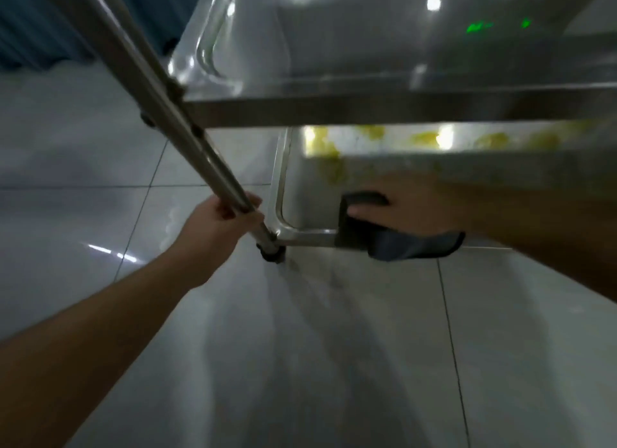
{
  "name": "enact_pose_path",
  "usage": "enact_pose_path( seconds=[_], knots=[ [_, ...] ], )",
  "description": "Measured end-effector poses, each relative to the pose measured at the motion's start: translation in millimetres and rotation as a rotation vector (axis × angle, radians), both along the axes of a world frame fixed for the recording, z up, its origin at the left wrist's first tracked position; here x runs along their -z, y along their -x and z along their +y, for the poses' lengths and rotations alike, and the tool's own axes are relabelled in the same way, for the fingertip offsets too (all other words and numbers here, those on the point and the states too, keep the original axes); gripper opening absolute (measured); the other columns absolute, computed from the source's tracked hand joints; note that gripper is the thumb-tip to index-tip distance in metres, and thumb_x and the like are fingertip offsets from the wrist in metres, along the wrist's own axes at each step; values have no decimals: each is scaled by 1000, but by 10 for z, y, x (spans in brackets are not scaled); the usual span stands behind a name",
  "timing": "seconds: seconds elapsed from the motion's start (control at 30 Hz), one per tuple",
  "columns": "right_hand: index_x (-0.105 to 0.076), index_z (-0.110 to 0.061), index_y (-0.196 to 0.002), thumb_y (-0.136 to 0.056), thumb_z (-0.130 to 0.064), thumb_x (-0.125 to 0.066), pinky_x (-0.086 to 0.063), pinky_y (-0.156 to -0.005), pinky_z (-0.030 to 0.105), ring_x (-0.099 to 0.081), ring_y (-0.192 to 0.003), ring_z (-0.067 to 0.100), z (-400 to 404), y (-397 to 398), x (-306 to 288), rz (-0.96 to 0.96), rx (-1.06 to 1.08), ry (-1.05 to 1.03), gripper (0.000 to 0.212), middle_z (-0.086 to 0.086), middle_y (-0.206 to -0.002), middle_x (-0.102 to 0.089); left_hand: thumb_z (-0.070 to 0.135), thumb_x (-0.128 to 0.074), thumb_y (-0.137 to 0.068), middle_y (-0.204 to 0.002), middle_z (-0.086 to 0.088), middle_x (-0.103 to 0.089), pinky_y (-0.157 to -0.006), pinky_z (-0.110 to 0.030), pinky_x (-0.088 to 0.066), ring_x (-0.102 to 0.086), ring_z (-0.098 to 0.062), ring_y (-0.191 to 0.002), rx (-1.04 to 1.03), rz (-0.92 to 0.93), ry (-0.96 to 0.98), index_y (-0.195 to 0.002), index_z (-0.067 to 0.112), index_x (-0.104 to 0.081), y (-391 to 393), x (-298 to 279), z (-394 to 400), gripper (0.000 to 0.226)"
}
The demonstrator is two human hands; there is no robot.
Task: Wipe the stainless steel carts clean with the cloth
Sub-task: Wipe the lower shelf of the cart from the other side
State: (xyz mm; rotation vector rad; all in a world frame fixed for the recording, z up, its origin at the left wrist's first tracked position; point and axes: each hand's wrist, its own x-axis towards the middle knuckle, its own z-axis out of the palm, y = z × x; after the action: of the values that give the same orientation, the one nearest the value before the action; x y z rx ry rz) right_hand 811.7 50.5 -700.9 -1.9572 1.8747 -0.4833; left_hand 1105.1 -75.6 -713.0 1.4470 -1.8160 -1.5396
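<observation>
A stainless steel cart with stacked shelves fills the upper right. Its upper shelf [334, 110] overhangs the bottom shelf [310, 193], which has yellow smears along its back part. My left hand [217, 223] grips the cart's slanted corner post [160, 90] low down, just above the caster [272, 252]. My right hand [407, 210] lies on a dark grey cloth [400, 247] near the front left of the bottom shelf. The fingers look flat on the cloth, and part of the cloth hangs over the shelf's front rim. The picture is blurred.
Glossy pale floor tiles [300, 347] spread below and to the left of the cart. A dark blue wall or curtain [40, 23] stands at the far upper left.
</observation>
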Motion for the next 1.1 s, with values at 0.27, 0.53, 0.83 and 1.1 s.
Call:
enact_pose_path(
  seconds=[0.27, 0.53, 0.83, 1.1],
  knots=[
    [-71, -12, -91, -104, -66, -35, -40, -64, 24, -62, -77, 14, -423, 131, 218, -278, 393, -6, 66, 8, -85, -70, 9, -75, -93, -102, 4, -78, -93, -29, -52, -73, -10, -102, -127, 87, 94, -99, 26, -76, 107, 136, 66, 18],
    [-62, -32, -100, -108, -55, -27, -36, -65, 11, -54, -79, 10, -582, -107, 257, -402, 773, 370, 43, -10, -91, -62, 40, -74, -82, -77, 8, -69, -91, -35, -50, -71, -15, -92, -273, 169, 128, -69, 34, -68, 368, 222, 134, 16],
    [-43, -25, -152, -107, -35, -40, -27, -123, 54, -17, -157, 37, -839, -1183, 951, 168, 83, -104, 46, 5, -169, -28, 23, -69, -95, -69, 10, -64, -68, -15, -54, -66, -4, -73, -353, 244, 210, -74, 28, -64, 461, 341, 153, 22],
    [-15, -29, -166, -107, -51, -25, -5, -128, 45, -2, -161, 26, -261, -447, 1124, 203, 424, -194, 63, -6, -174, -6, 22, -68, -79, -66, 9, -60, -79, -36, -56, -61, -9, -71, -326, 304, 177, -66, 33, -64, 453, 355, 131, 17]
  ],
)
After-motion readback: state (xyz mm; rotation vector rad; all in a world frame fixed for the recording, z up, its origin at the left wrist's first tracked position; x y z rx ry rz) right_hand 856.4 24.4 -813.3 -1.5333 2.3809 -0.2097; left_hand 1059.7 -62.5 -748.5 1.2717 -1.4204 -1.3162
